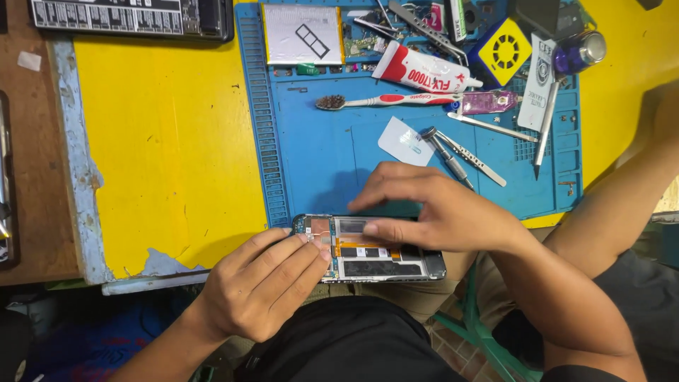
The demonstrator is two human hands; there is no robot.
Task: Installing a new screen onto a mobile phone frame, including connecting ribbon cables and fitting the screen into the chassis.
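An opened smartphone (382, 265) lies with its back off at the near edge of the yellow table, showing its inner boards and an orange flex strip. My left hand (258, 286) grips its left end, fingers curled over the top-left corner. My right hand (431, 209) hovers flat over the phone's upper middle, thumb and fingertips touching the parts there. Whether the fingers pinch a small part is hidden.
A blue work mat (318, 152) holds a toothbrush (382, 101), a white glue tube (424, 71), tweezers (470, 155), a screwdriver (445, 154), a white plastic card (404, 141), a flat battery (303, 34) and a yellow box (503, 51). A dark keyboard-like device (131, 18) lies far left.
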